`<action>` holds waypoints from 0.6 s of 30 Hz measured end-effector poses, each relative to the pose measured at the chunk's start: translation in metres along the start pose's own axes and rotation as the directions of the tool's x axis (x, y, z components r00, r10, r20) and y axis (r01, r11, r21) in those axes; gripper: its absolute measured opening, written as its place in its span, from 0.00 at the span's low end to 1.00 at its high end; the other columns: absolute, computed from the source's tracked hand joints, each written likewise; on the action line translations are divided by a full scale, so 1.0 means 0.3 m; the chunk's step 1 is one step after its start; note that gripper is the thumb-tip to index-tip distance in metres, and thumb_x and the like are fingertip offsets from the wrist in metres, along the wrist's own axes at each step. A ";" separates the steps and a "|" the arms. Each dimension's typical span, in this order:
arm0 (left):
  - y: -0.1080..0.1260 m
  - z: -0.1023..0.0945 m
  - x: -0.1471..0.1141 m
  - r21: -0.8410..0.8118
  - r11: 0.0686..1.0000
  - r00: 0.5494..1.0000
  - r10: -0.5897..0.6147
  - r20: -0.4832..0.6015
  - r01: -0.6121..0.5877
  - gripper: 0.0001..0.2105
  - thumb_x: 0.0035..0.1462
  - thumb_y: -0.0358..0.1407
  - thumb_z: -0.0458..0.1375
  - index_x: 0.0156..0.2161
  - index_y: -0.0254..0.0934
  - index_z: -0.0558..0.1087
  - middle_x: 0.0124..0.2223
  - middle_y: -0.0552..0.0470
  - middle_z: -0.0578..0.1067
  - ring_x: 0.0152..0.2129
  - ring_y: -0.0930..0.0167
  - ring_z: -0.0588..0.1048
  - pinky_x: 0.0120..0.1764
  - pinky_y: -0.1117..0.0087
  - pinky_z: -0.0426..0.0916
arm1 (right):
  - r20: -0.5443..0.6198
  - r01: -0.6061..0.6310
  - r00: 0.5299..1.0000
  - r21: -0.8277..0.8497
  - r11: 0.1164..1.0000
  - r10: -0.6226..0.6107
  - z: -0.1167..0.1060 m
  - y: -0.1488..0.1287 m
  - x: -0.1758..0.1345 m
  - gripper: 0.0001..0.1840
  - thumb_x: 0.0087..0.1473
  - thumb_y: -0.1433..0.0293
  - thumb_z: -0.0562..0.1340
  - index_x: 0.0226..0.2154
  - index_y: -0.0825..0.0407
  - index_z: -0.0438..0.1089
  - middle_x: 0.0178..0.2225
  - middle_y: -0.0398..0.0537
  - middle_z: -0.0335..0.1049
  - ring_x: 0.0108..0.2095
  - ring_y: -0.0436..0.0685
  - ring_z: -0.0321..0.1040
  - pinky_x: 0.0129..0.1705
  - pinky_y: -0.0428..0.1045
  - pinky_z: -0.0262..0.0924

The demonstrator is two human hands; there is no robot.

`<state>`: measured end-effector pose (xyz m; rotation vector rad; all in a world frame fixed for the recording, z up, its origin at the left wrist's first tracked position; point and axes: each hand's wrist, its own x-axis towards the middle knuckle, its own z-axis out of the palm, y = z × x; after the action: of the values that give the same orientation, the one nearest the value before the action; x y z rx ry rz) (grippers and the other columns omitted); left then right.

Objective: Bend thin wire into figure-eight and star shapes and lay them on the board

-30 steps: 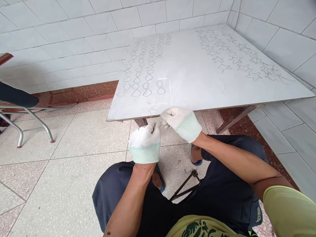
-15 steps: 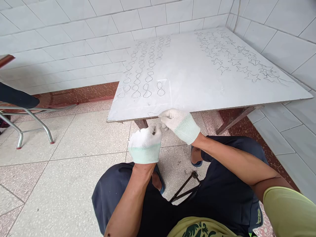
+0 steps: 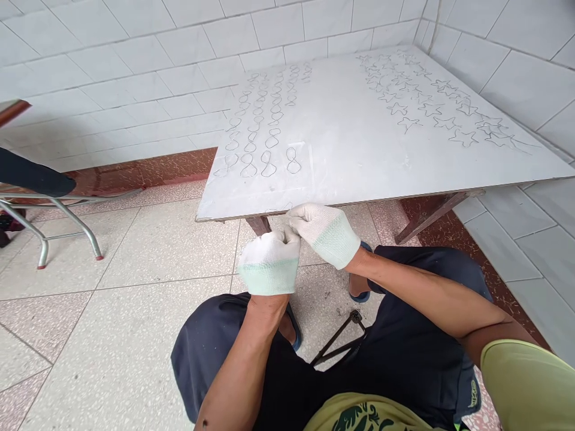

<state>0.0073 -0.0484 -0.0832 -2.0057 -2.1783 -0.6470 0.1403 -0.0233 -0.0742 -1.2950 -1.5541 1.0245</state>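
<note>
Both hands wear white knit gloves with pale green cuffs and meet just in front of the table's near edge. My left hand is closed, thumb and fingers pinched together. Against it, my right hand is closed in a pinch as well. A thin wire sticks out from between the fingertips over the table edge; the rest of it is hidden by the gloves. Beyond the hands a single figure-eight wire lies on the white tabletop, on a faint clear rectangle.
Rows of figure-eight wires cover the table's left side. Star-shaped wires lie spread over its right side. Tiled walls border the table behind and at right. A metal-legged stool stands at left, and a dark folding frame is between my knees.
Both hands have shifted slightly and come closer together, still pinching. The wire end above them now shows lower and flatter against the table edge.
</note>
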 end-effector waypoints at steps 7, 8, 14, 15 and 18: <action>0.007 -0.068 0.021 -0.392 0.889 0.964 -0.164 0.211 0.237 0.24 0.67 0.49 0.55 0.20 0.41 0.69 0.20 0.51 0.67 0.24 0.66 0.67 0.32 0.63 0.54 | -0.017 0.003 1.000 0.081 0.997 -0.002 -0.027 -0.008 0.030 0.16 0.66 0.67 0.59 0.27 0.50 0.71 0.27 0.39 0.74 0.31 0.50 0.72 0.37 0.46 0.63; -0.004 -0.075 0.024 -0.503 0.812 0.948 -0.185 0.260 0.297 0.23 0.67 0.51 0.56 0.23 0.40 0.73 0.21 0.52 0.70 0.25 0.66 0.69 0.33 0.64 0.57 | -0.015 0.004 1.000 0.125 0.992 -0.002 -0.035 -0.008 0.040 0.15 0.67 0.68 0.59 0.27 0.50 0.71 0.26 0.39 0.74 0.30 0.50 0.72 0.37 0.46 0.64; -0.080 -0.011 0.051 -0.867 0.207 0.885 0.010 0.465 0.453 0.22 0.58 0.56 0.65 0.41 0.36 0.80 0.30 0.51 0.74 0.28 0.67 0.72 0.32 0.65 0.64 | 0.056 -0.117 0.993 0.339 0.933 0.104 -0.042 -0.028 0.062 0.07 0.67 0.74 0.60 0.38 0.52 0.74 0.26 0.39 0.73 0.27 0.49 0.72 0.34 0.45 0.69; -0.085 0.002 0.057 -0.875 0.151 0.880 0.052 0.472 0.461 0.22 0.57 0.55 0.66 0.43 0.37 0.80 0.29 0.52 0.73 0.27 0.68 0.71 0.31 0.65 0.64 | 0.074 -0.135 0.990 0.334 0.933 0.117 -0.037 -0.034 0.059 0.08 0.66 0.76 0.60 0.38 0.52 0.74 0.25 0.39 0.73 0.27 0.49 0.72 0.34 0.45 0.69; -0.091 0.019 0.071 -0.897 0.086 0.891 0.104 0.441 0.434 0.20 0.57 0.55 0.67 0.41 0.38 0.79 0.28 0.53 0.70 0.28 0.67 0.71 0.31 0.65 0.64 | 0.104 -0.176 0.983 0.320 0.931 0.150 -0.023 -0.047 0.051 0.09 0.64 0.78 0.59 0.36 0.51 0.73 0.24 0.38 0.73 0.26 0.48 0.71 0.33 0.44 0.70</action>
<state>-0.0206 -0.0274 -0.0872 -2.4648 -2.4112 -2.6616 0.1410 -0.0096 -0.0573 -1.1737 -1.2772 1.3901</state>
